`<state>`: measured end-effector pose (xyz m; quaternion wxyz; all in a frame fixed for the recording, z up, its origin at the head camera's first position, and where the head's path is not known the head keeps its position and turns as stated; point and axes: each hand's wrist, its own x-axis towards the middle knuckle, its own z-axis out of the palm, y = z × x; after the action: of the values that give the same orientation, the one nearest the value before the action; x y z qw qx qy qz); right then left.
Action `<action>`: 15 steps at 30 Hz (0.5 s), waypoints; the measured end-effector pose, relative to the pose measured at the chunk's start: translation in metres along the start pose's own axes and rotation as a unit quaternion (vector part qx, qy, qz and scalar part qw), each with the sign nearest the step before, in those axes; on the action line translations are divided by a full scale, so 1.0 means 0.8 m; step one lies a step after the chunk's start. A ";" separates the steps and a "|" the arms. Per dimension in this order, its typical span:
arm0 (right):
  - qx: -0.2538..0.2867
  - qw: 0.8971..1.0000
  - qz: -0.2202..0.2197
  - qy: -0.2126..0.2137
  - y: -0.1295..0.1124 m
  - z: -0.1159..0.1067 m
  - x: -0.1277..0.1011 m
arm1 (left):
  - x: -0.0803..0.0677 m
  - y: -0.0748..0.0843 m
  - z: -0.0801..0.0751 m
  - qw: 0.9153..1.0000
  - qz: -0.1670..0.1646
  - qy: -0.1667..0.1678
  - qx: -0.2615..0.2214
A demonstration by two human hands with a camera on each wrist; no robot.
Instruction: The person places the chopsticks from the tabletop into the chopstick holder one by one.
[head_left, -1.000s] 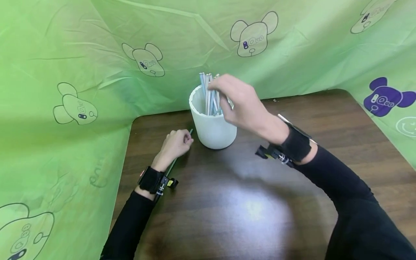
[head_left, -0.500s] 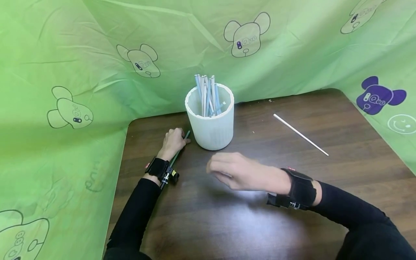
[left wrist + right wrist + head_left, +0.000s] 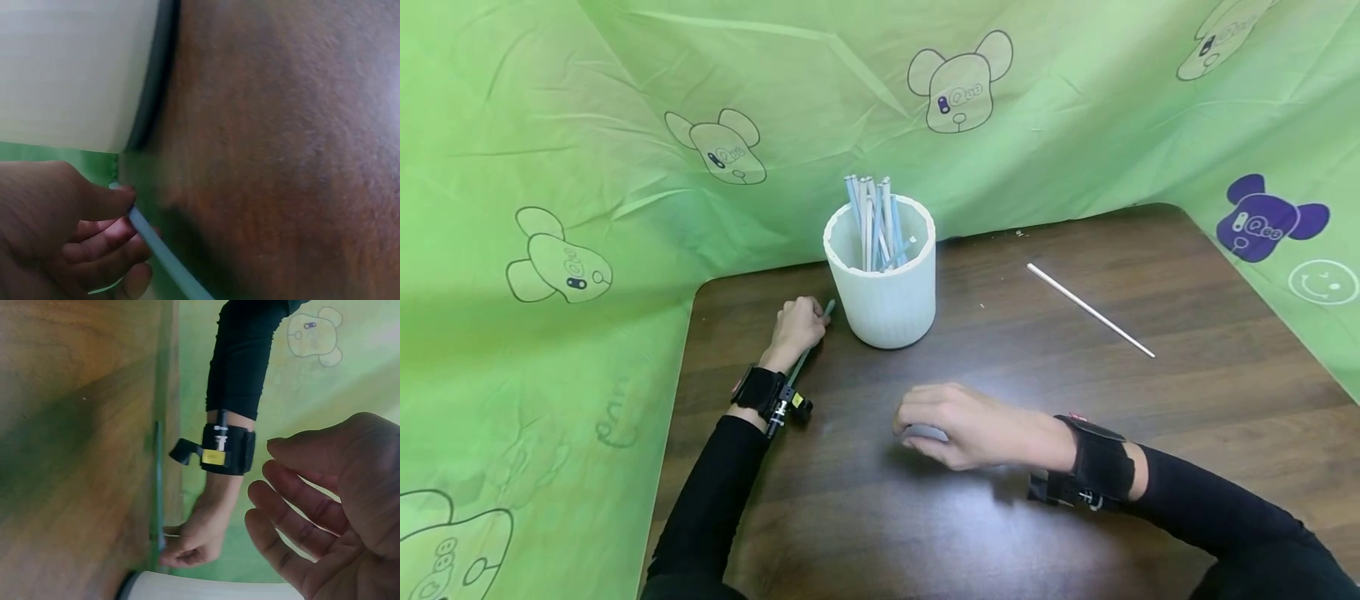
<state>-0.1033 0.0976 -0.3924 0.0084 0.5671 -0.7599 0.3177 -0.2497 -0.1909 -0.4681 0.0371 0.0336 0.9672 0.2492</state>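
Head view shows one white cup (image 3: 886,292) on the brown table (image 3: 1187,417), holding a bunch of pale blue and white sticks (image 3: 872,221); roughly seven stand in it, though they overlap too much for a sure count. One more white stick (image 3: 1090,310) lies flat on the table, well apart to the right of the cup. One green stick (image 3: 808,354) lies just left of the cup, under the left hand.

The left hand (image 3: 797,327) rests on the table beside the cup, fingers curled; the left wrist view shows thumb and fingers (image 3: 94,240) pinching the green stick (image 3: 159,250) near its end, close to the cup wall (image 3: 75,69).

The right hand (image 3: 966,427) hovers low over the table in front of the cup, holding nothing; the right wrist view shows its fingers (image 3: 300,519) loosely spread and slightly bent.

Green cloth (image 3: 587,167) printed with bear heads backs and flanks the table.
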 end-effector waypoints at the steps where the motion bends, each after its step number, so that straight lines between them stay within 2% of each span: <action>1: -0.003 1.000 0.003 -0.001 0.001 0.002 -0.002 | -0.001 0.000 -0.003 1.000 0.000 0.006 -0.003; 4: -0.010 1.000 0.003 0.000 0.003 0.008 -0.007 | -0.006 0.001 -0.017 0.999 0.000 0.029 -0.018; 7: -0.011 1.000 0.005 0.001 0.003 0.014 -0.011 | -0.015 0.006 -0.040 0.998 -0.001 0.052 -0.044; 11: -0.005 1.000 0.006 0.008 0.003 0.016 -0.015 | -0.029 0.025 -0.089 0.992 0.011 0.096 -0.080; 15: 0.005 1.000 0.004 0.011 0.005 0.016 -0.018 | -0.042 0.054 -0.144 0.979 0.044 0.176 -0.092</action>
<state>-0.0969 0.1037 -0.4098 0.0122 0.5603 -0.7605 0.3280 -0.2241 -0.2110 -0.3445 -0.1418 0.0277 0.9289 0.3410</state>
